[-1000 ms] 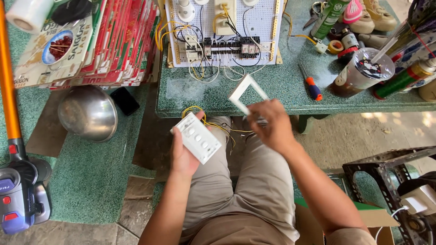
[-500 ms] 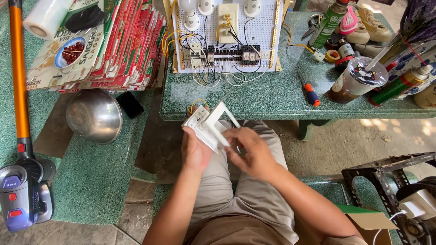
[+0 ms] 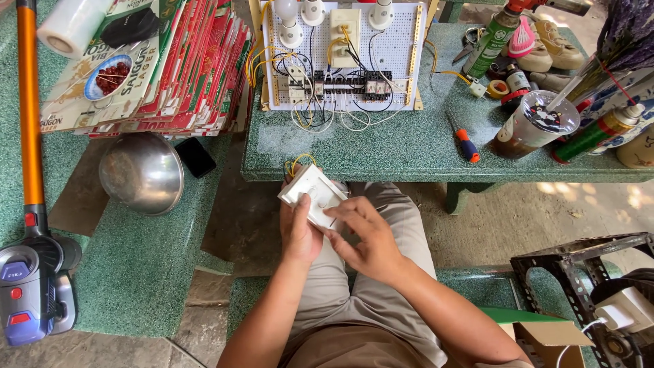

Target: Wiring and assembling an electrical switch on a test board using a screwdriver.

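Note:
A white wall switch unit [image 3: 312,195] with yellow wires at its back sits over my lap, just below the edge of the green stone table [image 3: 409,146]. My left hand [image 3: 298,235] grips it from underneath. My right hand [image 3: 364,238] rests its fingers on the unit's lower right edge, pressing the white frame onto it. On the table stands a white perforated wiring board [image 3: 344,54] with lamp sockets, switches and wires.
A red-handled screwdriver [image 3: 464,140] lies on the table, with a lidded drink cup [image 3: 533,124], spray cans and tape rolls to the right. A steel bowl [image 3: 142,172], stacked cardboard and a vacuum cleaner [image 3: 30,286] are on the left. A black crate [image 3: 586,286] stands lower right.
My right hand brought the white frame down from the table edge onto the switch unit in my left hand; both hands now hold the joined unit together.

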